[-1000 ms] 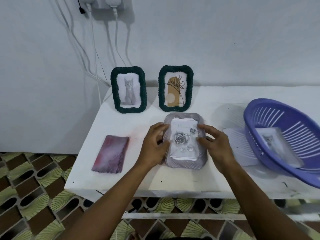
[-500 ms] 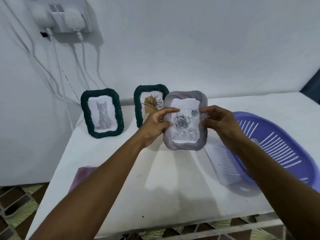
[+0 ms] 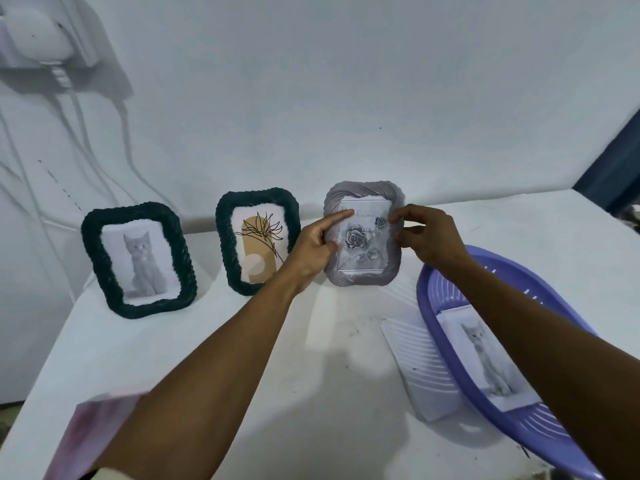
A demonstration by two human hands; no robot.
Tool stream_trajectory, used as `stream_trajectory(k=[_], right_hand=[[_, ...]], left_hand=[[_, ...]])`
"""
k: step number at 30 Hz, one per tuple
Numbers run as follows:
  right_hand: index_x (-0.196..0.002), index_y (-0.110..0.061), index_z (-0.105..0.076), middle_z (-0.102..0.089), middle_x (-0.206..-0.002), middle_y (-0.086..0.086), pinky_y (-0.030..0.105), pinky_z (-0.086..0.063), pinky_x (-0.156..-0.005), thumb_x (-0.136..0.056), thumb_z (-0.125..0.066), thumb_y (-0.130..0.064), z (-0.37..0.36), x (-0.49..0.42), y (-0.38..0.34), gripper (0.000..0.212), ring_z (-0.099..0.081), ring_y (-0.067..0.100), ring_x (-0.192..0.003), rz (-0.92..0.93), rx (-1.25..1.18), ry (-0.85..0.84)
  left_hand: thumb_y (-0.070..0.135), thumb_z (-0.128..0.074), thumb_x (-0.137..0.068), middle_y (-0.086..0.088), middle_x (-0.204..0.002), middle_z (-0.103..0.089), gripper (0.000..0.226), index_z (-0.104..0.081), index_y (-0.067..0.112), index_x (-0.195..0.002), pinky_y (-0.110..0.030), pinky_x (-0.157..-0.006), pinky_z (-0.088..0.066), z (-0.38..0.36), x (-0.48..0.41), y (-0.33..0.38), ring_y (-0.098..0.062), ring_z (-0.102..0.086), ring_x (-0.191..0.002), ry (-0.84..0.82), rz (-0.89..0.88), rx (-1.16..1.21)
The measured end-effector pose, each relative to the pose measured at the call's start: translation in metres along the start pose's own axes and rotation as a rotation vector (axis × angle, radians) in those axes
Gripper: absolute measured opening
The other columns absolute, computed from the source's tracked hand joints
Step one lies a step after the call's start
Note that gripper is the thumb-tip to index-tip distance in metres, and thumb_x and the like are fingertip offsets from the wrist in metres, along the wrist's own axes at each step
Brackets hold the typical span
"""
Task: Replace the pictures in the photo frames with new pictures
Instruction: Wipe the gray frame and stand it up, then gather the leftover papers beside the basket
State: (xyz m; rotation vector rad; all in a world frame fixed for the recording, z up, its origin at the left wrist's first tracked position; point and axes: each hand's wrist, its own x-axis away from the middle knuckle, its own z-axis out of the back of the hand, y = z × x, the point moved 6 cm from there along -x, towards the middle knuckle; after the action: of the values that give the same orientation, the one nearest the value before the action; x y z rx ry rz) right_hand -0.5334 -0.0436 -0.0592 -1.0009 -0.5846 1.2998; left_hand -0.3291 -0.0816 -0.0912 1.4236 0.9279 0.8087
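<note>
A grey wavy-edged photo frame [image 3: 363,277] with a rose picture stands upright near the back of the white table [image 3: 311,393], against the wall. My left hand [image 3: 313,247] grips its left edge, thumb across the glass. My right hand [image 3: 427,237] pinches its right edge. To its left stand two dark green braided frames: one with a grey kitten picture [image 3: 138,259], one with a line-drawn flower picture [image 3: 258,242]. A loose kitten picture [image 3: 485,355] lies in the purple basket [image 3: 436,289] at the right.
A white ribbed sheet [image 3: 419,362] lies on the table beside the basket. A pink-purple cloth [image 3: 86,427] lies at the front left edge. Chargers and cables [image 3: 41,46] hang on the wall at upper left.
Both hands lifted the grey frame off the table, carried it back and stood it upright beside the flower frame. The camera view moved closer and tilted up.
</note>
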Motion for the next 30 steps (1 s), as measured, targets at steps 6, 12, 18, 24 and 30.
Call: stream_trajectory(k=[6,12,18,24,30], right_hand=[[-0.087,-0.022,-0.070,-0.072,-0.102,-0.001,0.036,-0.059,-0.077,-0.074,-0.061,0.014,0.009,-0.013,0.011,0.039,-0.073,0.014,-0.080,0.008,0.039,0.024],[-0.087,-0.024,-0.068,-0.072,-0.099,-0.004,0.032,-0.057,-0.079,-0.075,-0.061,0.011,0.009,-0.014,0.013,0.038,-0.073,0.012,-0.079,0.048,0.099,0.020],[-0.093,-0.025,-0.069,-0.071,-0.096,-0.006,0.028,-0.055,-0.082,-0.078,-0.067,0.003,0.012,-0.009,0.009,0.033,-0.070,0.014,-0.087,0.118,0.231,-0.010],[-0.104,-0.027,-0.071,-0.048,-0.091,-0.005,0.024,-0.038,-0.069,-0.081,-0.073,-0.022,0.034,0.031,-0.017,0.024,-0.048,0.004,-0.071,0.259,0.405,0.102],[-0.123,-0.037,-0.059,-0.055,-0.072,-0.013,0.021,-0.040,-0.060,-0.085,-0.062,-0.051,0.022,0.092,-0.004,0.041,-0.055,0.006,-0.067,0.152,0.629,-0.371]], left_hand=[[-0.024,-0.041,-0.086,-0.004,-0.135,-0.057,0.068,-0.064,0.028,-0.122,-0.032,-0.090,-0.055,-0.007,-0.021,-0.008,-0.010,-0.061,-0.115,0.015,-0.017,-0.017],[-0.025,-0.040,-0.084,0.002,-0.133,-0.058,0.067,-0.064,0.022,-0.125,-0.022,-0.088,-0.053,-0.009,-0.025,-0.012,0.001,-0.059,-0.113,0.017,-0.041,-0.094],[-0.012,-0.055,-0.084,-0.001,-0.146,-0.037,0.058,-0.063,0.026,-0.126,-0.010,-0.095,-0.043,-0.008,-0.013,-0.011,-0.015,-0.039,-0.134,0.089,-0.136,-0.286],[0.017,-0.066,-0.085,-0.004,-0.151,-0.027,0.047,-0.053,0.022,-0.130,-0.012,-0.114,-0.017,-0.049,0.067,-0.019,-0.016,-0.018,-0.143,0.314,-0.344,-0.735],[0.081,-0.043,-0.075,-0.007,-0.160,-0.017,0.096,-0.028,0.021,-0.149,-0.046,-0.120,-0.010,-0.098,0.106,-0.083,-0.027,-0.006,-0.147,-0.143,-0.034,-1.248]])
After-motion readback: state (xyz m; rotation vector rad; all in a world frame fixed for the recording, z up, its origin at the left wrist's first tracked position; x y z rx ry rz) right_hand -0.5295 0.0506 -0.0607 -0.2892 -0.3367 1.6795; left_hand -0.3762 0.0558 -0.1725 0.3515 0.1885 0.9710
